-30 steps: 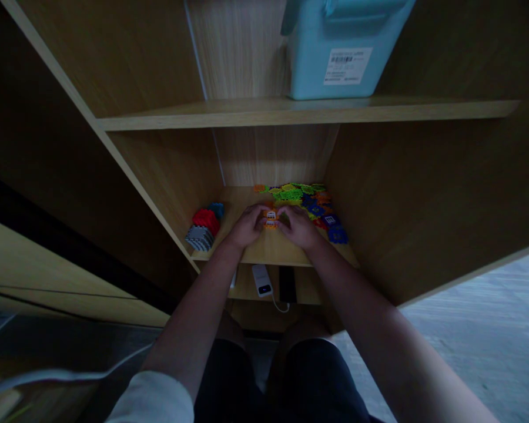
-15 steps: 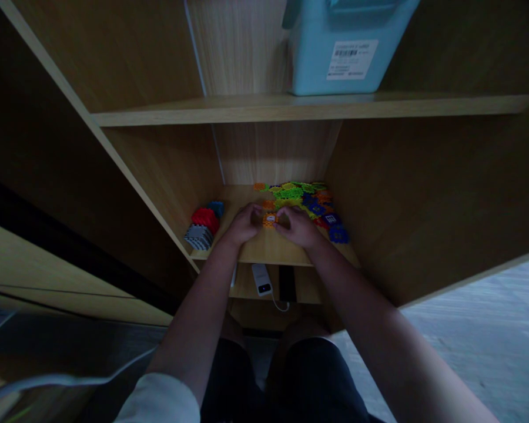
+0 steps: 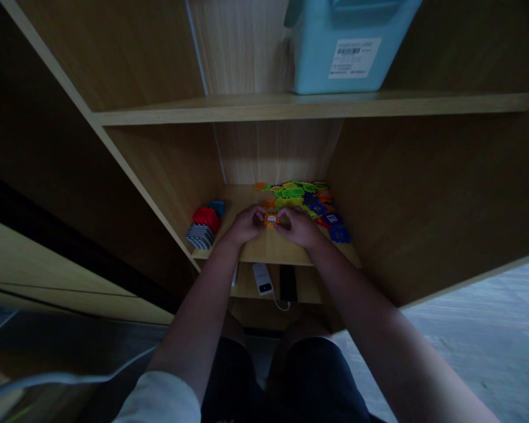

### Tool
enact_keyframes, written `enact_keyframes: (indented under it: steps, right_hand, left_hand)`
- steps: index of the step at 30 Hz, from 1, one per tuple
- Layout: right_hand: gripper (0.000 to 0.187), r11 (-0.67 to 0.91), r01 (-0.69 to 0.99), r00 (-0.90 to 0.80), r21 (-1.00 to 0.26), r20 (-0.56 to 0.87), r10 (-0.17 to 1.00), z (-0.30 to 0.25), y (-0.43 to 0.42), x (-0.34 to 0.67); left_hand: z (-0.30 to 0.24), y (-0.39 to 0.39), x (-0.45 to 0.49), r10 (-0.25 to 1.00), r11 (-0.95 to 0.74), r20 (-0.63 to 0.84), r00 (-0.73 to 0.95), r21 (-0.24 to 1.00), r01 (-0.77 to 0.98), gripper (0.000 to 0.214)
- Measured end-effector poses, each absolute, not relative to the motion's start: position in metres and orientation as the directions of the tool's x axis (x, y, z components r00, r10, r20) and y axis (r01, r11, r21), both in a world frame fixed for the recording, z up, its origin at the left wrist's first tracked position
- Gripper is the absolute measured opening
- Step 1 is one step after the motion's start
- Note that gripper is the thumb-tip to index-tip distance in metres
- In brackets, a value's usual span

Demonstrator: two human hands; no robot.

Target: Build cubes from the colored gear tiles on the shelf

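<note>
Between my two hands is a small orange interlocking plastic tile (image 3: 271, 220) with a pale mark in its middle. My left hand (image 3: 249, 224) grips its left edge with thumb and fingers curled. On the opposite edge, my right hand (image 3: 300, 227) pinches it in the same way. Another orange tile (image 3: 270, 204) lies just behind the held one. Beyond and to the right of my right hand spreads a loose pile of green tiles (image 3: 290, 192), blue tiles (image 3: 316, 207) and others in yellow, orange and red.
Grey tiles (image 3: 200, 236), red tiles (image 3: 207, 219) and blue tiles (image 3: 217, 207) are stacked at the shelf's left. Overhead, a light-blue bin (image 3: 317, 64) stands on the upper shelf (image 3: 229, 113). Below are a white power bank (image 3: 262, 278) with a cable and a black flat object (image 3: 288, 282).
Both hands stay on the orange tile at nearly the same spot. The tile looks slightly turned, its pale mark now more level. The view has shifted a little.
</note>
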State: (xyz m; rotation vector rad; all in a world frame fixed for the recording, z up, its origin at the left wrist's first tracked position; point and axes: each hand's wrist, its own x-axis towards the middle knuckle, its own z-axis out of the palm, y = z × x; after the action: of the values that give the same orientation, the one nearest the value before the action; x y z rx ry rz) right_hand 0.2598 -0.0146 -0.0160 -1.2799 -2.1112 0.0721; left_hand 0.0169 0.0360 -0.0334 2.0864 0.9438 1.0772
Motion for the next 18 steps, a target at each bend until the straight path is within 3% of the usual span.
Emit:
enact_keyframes:
  steps: [18]
  right_hand:
    - [0.022, 0.536, 0.754, -0.318, -0.379, 0.504, 0.803, -0.0184, -0.012, 0.2605]
  left_hand:
    - [-0.035, 0.0359, 0.0163, 0.803, -0.552, 0.402, 0.44, 0.78, 0.294, 0.041]
